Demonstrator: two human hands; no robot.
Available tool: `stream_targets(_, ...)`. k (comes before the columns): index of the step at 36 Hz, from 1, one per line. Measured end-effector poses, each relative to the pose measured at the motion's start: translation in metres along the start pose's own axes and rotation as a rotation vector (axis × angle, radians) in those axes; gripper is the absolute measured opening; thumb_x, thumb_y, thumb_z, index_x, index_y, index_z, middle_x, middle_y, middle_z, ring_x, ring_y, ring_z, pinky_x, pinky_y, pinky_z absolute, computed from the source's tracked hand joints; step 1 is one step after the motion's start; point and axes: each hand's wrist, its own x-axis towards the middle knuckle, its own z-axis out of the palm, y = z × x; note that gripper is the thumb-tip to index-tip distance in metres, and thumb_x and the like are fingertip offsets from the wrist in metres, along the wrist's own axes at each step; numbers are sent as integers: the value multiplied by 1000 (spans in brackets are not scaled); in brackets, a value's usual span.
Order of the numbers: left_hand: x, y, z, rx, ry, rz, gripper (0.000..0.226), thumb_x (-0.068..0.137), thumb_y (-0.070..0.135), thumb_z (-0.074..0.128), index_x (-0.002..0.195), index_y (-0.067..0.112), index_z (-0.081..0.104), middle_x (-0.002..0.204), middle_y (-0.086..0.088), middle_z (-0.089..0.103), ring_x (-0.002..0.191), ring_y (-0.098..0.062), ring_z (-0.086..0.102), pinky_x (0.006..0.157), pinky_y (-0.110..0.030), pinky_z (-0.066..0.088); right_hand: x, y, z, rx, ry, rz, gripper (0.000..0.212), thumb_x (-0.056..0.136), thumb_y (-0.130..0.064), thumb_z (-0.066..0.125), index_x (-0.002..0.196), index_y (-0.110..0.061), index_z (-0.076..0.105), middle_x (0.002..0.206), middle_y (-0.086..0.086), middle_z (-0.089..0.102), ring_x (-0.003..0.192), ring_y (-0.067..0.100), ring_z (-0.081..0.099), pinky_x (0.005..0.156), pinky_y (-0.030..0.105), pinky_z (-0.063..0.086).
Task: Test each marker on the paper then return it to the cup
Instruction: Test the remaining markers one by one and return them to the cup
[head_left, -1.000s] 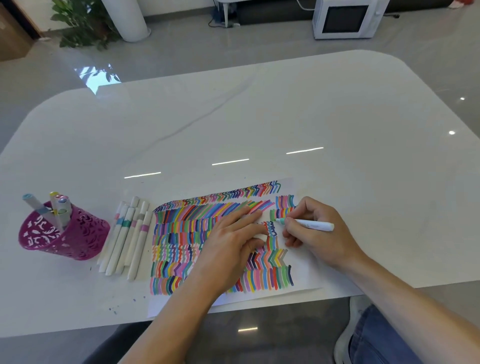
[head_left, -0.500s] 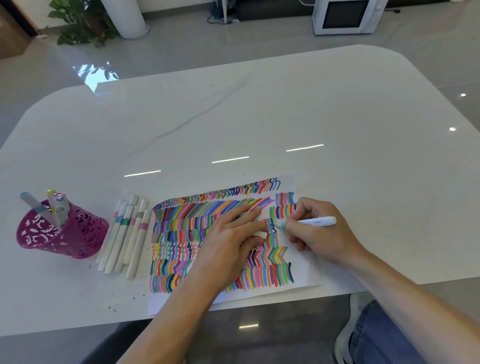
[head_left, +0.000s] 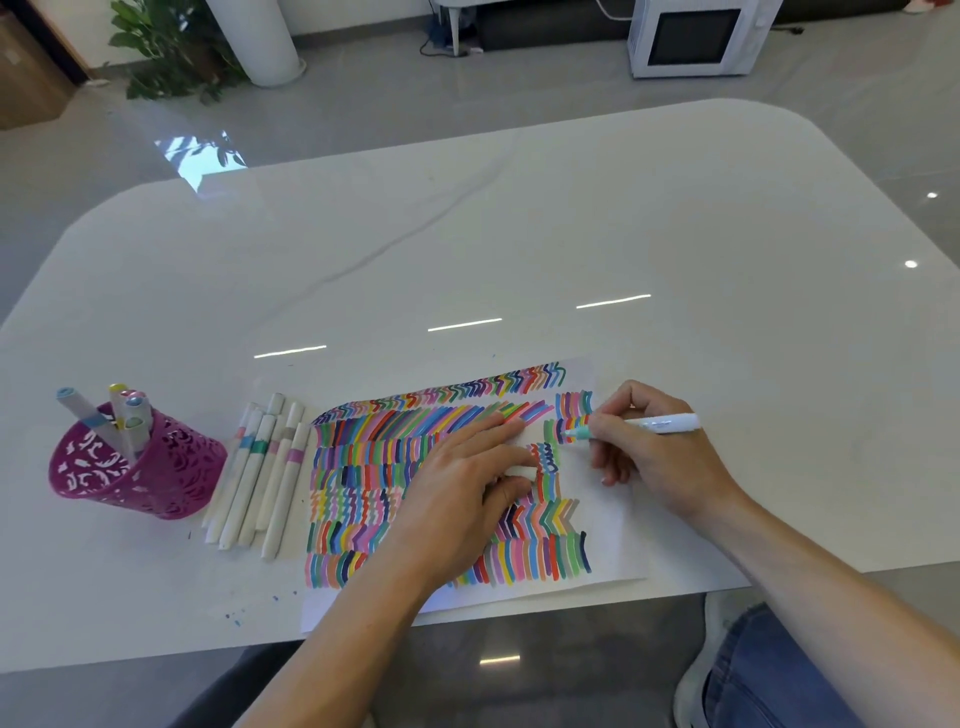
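Observation:
A white paper (head_left: 608, 519) filled with coloured strokes lies near the table's front edge. My right hand (head_left: 660, 462) grips a white marker (head_left: 660, 423). Its light teal tip touches the paper near the top right strokes. My left hand (head_left: 457, 493) rests on the middle of the paper with its upper fingers flat. Its lower fingers curl around a small white marker cap (head_left: 519, 472). A magenta cut-out cup (head_left: 156, 478) stands at the left with several capped markers (head_left: 130, 415) in it. More white markers (head_left: 260, 467) lie side by side between cup and paper.
The white glossy table (head_left: 519, 234) stretches far beyond the paper. Small ink specks (head_left: 234, 618) dot its front left. Past the table, on the floor, are a plant (head_left: 171, 47), a white pillar (head_left: 254, 36) and a white microwave (head_left: 696, 36).
My right hand has shifted slightly up and right, and the marker's barrel now lies flatter. The tip stays on the paper's upper right. My left hand has not moved.

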Motion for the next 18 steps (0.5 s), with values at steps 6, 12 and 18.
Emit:
stream_targets(6,-1,7,-13,-54,63,-36,29,99,38,57,127,37,65,138,24,55,130,7,44,107,-16,35,-2,-17,-3,32,2,-87,8,92,-6,70,91,-4,63,67,18,67,52,29,58,49,32,45)
stream_targets(12,-3,14,-26,-254,233,-117,30,93,41,62,122,37,69,107,27,68,99,6,64,85,-15,52,-10,-34,-1,67,26,-182,3,91,-9,73,93,-8,72,71,15,71,59,27,65,51,30,50)
stream_targets(18,-4,25,-30,-544,203,-258,26,90,39,61,116,36,67,94,15,76,91,5,70,87,-19,56,-13,-36,4,175,26,-142,17,100,-12,59,99,-4,74,77,18,71,65,27,67,57,32,52)
